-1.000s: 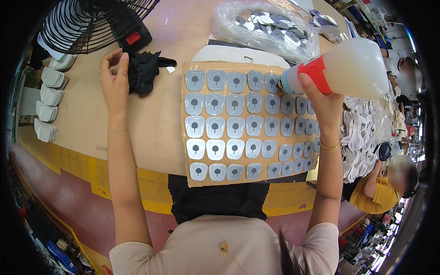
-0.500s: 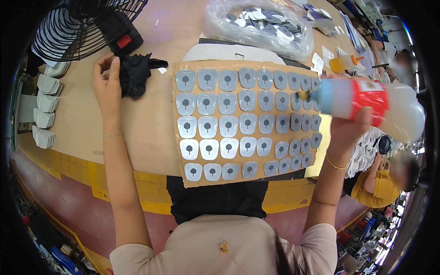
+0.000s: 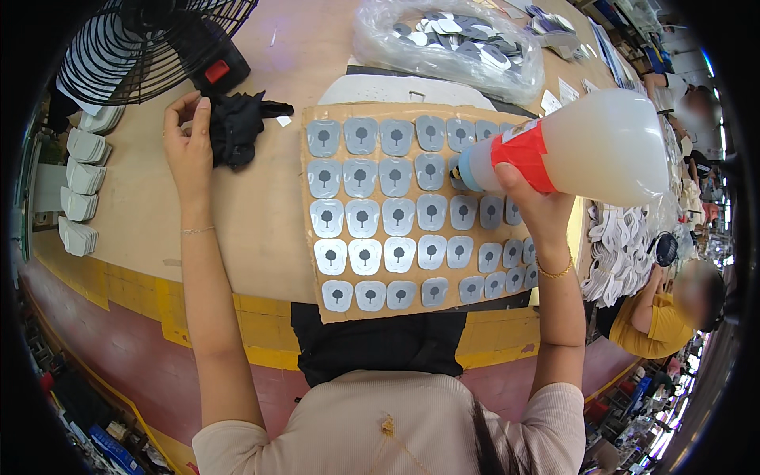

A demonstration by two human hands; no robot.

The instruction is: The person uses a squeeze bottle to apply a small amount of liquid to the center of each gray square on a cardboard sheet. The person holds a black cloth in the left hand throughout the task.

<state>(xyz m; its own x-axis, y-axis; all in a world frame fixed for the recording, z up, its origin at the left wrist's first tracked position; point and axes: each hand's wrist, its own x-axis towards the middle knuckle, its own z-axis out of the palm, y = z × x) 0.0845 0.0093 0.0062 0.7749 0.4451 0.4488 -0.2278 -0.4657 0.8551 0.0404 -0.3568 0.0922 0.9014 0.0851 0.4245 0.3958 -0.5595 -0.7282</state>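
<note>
My right hand (image 3: 532, 202) is wrapped round a large squeeze bottle (image 3: 606, 150) of cloudy pale liquid, with red tape and a light-blue neck. The bottle lies tilted on its side, its dark nozzle pointing left over the cardboard sheet (image 3: 309, 237). Rows of grey rounded patches (image 3: 397, 212), each with a dark tree-like mark, lie on that sheet, and some at the right are hidden by bottle and hand. On the left, my left hand (image 3: 188, 138) rests loosely curled with thumb and fingers apart, holding nothing, next to a bundled black cloth (image 3: 236, 131).
A black wire fan (image 3: 150, 55) stands at the far left, above stacks of pale pieces (image 3: 81, 178). Behind the sheet lies a clear plastic bag (image 3: 443, 47) of loose pieces. White pieces (image 3: 621, 245) are piled at the right, near a person in yellow (image 3: 661, 321).
My right hand has brought the bottle left, its nozzle now farther in over the patches, and the bottle's base has tipped upward. My left hand stays by the black cloth.
</note>
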